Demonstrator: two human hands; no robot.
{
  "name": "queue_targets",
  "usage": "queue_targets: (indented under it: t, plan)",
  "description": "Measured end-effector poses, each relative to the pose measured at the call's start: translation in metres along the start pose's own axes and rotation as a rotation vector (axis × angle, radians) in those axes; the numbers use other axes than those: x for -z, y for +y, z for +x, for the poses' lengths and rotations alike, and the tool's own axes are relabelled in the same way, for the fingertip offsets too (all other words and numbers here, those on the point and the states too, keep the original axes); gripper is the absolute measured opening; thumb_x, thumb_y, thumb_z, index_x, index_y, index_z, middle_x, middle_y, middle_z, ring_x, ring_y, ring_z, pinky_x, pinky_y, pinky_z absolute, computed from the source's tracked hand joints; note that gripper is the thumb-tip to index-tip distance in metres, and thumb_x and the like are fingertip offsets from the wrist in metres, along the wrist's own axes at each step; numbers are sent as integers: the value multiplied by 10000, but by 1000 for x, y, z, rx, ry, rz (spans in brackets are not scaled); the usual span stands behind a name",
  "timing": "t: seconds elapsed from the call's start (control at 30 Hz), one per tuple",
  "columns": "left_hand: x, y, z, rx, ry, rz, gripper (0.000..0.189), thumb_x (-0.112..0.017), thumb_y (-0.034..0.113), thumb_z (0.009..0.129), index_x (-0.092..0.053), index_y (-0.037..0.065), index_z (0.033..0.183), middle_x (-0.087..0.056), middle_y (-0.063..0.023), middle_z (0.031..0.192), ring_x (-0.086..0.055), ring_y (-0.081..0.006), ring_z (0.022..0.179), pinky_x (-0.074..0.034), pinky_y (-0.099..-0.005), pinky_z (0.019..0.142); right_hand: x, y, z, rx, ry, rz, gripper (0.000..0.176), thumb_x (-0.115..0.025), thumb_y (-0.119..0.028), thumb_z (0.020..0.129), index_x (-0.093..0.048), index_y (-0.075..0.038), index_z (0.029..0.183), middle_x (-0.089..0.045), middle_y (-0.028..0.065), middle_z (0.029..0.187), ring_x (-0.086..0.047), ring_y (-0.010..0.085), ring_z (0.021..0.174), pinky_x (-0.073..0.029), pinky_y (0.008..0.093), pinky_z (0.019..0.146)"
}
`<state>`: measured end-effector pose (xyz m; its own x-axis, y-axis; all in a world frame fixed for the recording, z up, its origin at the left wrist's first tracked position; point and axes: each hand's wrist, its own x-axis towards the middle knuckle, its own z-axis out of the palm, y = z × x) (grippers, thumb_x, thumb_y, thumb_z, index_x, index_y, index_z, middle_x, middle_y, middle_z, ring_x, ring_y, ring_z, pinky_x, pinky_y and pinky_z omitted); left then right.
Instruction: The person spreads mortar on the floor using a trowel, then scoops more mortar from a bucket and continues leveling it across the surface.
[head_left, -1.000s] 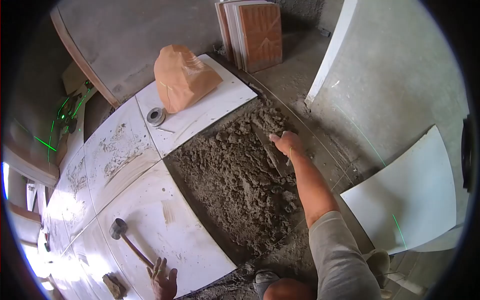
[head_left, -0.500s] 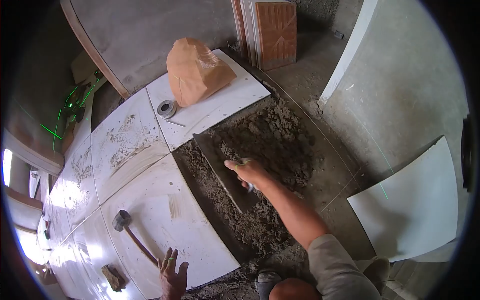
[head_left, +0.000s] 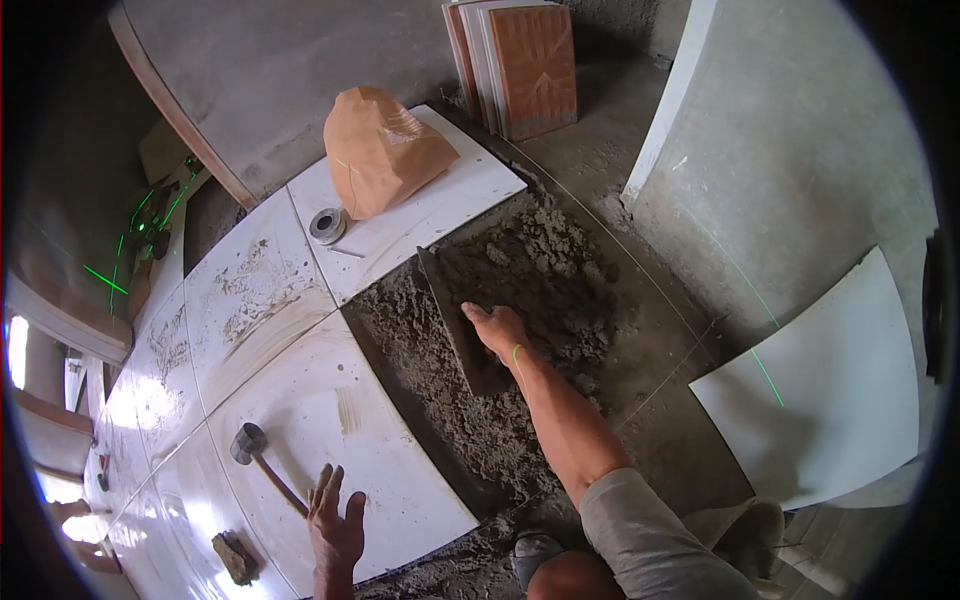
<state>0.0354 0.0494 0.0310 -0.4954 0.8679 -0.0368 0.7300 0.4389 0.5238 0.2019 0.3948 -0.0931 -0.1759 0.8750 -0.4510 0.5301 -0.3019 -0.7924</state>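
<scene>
Trowel in right hand, long axis toward the brown bag

No words, numbers or brands can be read. The paper bag carries pale marks on its upper right side, too unclear to make out as writing. Beyond the bag and to its right, the front brown tile of an upright stack bears a raised, arrow-like pattern.
</scene>
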Motion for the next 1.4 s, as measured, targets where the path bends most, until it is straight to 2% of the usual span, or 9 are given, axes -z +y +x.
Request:
queue_targets:
  t: [0.07,0.13,0.37,0.43,0.57,0.63,0.97,1.23,1.4]
  plan:
    - [-1,-1,1,0,0,10,482,-642,251,857,-541,-11,1249,-521,-262,1290,-481,-407,1225,-313,-507,1064,1,5,-1,-7,42,-11,719,-545,-603,853,-643,106,784,-645,263,737,-666,362,730,-493,457,632]
    - [-2,-2,0,30,-14,8,484,-633,275,867,-546,-16,1244,-514,-261,1300,-475,-407,1232,-310,-511,1065,0,17,-1,21,136,80,698,-626,-543,839,-597,150,922,-593,149,632,-565,199,502,-414,377,456]
    - [-7,-5,-3,24,-59,-33,513,-614,342,881,-548,-15,1245,-501,-253,1320,-461,-405,1247,-303,-508,1069,31,31,-19,-76,257,202,665,-618,-549,846,-606,115,826,-547,124,582,-535,212,489,-411,400,500]
    - [-5,-1,0,2,-49,-21,524,-607,360,888,-546,-16,1248,-501,-252,1321,-457,-404,1252,-305,-506,1068,46,36,-25,-215,213,253,738,-586,-567,855,-600,154,1009,-656,259,866,-662,334,813,-480,451,701]
    - [-2,1,1,-51,-41,-69,515,-604,353,892,-540,-2,1261,-497,-247,1328,-449,-394,1261,-297,-504,1073,65,56,-41,-275,275,360,751,-598,-574,844,-590,152,1038,-657,235,849,-651,302,755,-463,451,683]
    - [-1,1,0,-68,-42,-61,512,-608,344,890,-538,2,1265,-497,-243,1330,-451,-392,1260,-298,-503,1073,73,64,-50,-190,494,372,621,-634,-555,835,-546,33,658,-466,54,541,-442,187,460,-350,390,471]
    - [-13,3,-4,-130,-94,-57,502,-627,308,868,-540,12,1263,-499,-235,1332,-450,-382,1265,-273,-536,1080,111,104,-109,-276,494,631,523,-660,-565,800,-595,-46,799,-457,12,612,-445,141,462,-386,298,416]
    - [-19,2,-15,-17,-59,-60,480,-637,280,860,-562,-12,1232,-520,-235,1309,-462,-385,1252,-285,-507,1082,20,-14,-74,17,112,601,590,-593,-557,852,-568,14,704,-512,62,556,-523,163,445,-420,324,413]
    - [-19,1,-28,50,-78,13,477,-624,268,864,-558,-32,1228,-528,-238,1299,-476,-382,1239,-332,-466,1060,-12,-46,-12,-99,68,637,561,-590,-500,871,-604,49,755,-540,74,577,-539,185,471,-411,343,413]
